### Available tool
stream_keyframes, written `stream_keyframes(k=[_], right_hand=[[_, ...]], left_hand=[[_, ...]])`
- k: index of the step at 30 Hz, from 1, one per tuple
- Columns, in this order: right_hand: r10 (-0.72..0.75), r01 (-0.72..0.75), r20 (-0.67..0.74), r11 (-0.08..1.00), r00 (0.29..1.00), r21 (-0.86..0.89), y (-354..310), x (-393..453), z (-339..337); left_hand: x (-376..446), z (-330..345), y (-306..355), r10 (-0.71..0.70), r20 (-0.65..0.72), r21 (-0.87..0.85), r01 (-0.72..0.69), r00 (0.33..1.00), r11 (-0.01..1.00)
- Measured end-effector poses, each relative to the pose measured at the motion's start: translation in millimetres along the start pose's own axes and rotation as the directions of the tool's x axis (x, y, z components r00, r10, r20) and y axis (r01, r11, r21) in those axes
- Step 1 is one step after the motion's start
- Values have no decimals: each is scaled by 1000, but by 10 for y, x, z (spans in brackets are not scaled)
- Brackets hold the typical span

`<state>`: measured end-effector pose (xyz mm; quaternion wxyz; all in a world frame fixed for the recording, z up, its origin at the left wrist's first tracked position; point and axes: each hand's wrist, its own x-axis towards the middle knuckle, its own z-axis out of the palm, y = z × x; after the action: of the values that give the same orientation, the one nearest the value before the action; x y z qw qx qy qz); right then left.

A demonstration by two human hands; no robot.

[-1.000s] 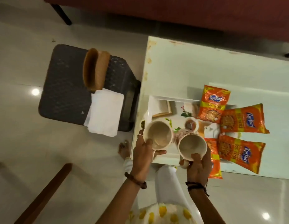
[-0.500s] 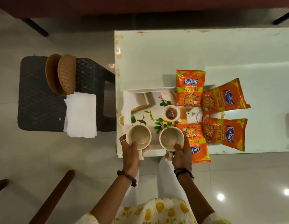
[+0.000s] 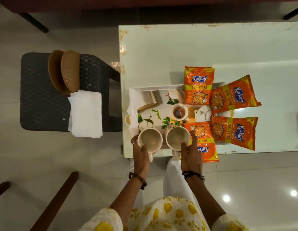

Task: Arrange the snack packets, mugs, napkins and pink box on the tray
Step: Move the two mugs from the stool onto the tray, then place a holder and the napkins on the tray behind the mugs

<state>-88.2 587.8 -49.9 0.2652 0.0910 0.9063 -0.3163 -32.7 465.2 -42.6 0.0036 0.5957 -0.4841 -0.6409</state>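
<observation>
A pale tiled floor (image 3: 44, 155) carries a white tabletop (image 3: 178, 50) and, beside its left edge, a dark woven stool (image 3: 38, 97). On the stool's near right corner lies a stack of white napkins (image 3: 85, 114), with two brown wicker plates (image 3: 65, 72) leaning behind it. A printed tray (image 3: 133, 99) sits at the tabletop's near left corner. Four orange Kurkure packets (image 3: 199, 85) fan over the tray's right end, overhanging its edges. The left hand (image 3: 140, 154) has its grip closed round the left mug (image 3: 150, 139); the right hand (image 3: 191, 154) holds the right mug (image 3: 177, 138). Both mugs are at the tray's near edge, side by side, empty
</observation>
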Motion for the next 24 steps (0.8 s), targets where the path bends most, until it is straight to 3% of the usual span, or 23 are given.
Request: stream_keyframes(k=[2, 4, 8, 11, 14, 17, 20, 22, 24], right_hand=[[-49, 29, -120, 987, 991, -161, -44, -34, -82], [-102, 58, -206, 976, 973, -209, -157, -91, -147], [-260, 238, -134, 958, 956, -158, -560, -205, -24], [-438, 434, -32, 897, 898, -88, -1016, -235, 271], [-521, 530, 134, 847, 843, -37, -1558, -182, 714], [-592, 607, 241, 795, 769, 18, -2135, -25, 1168], [-696, 730, 281, 682, 660, -26, -2697, 217, 1589], [-732, 774, 284, 631, 619, -60, -3032, 380, 1778], [-798, 848, 300, 523, 523, -87, -3296, 539, 1908]], left_hand=[[1, -31, 19, 21, 35, 23, -22, 999, 999], [24, -88, 38, 17, 100, 48, -22, 995, 999], [75, -331, 158, 4, 188, 191, -40, 982, 981], [141, -636, 390, 208, 90, 262, -224, 974, 939], [372, -1015, 774, 455, -138, 280, -406, 880, 870], [836, -1363, 1160, 512, -338, 326, -412, 790, 851], [1248, -1574, 1455, 473, -370, 323, -367, 800, 872], [1446, -1634, 1563, 500, -326, 352, -387, 802, 852], [1617, -1682, 1628, 524, -258, 368, -419, 812, 830]])
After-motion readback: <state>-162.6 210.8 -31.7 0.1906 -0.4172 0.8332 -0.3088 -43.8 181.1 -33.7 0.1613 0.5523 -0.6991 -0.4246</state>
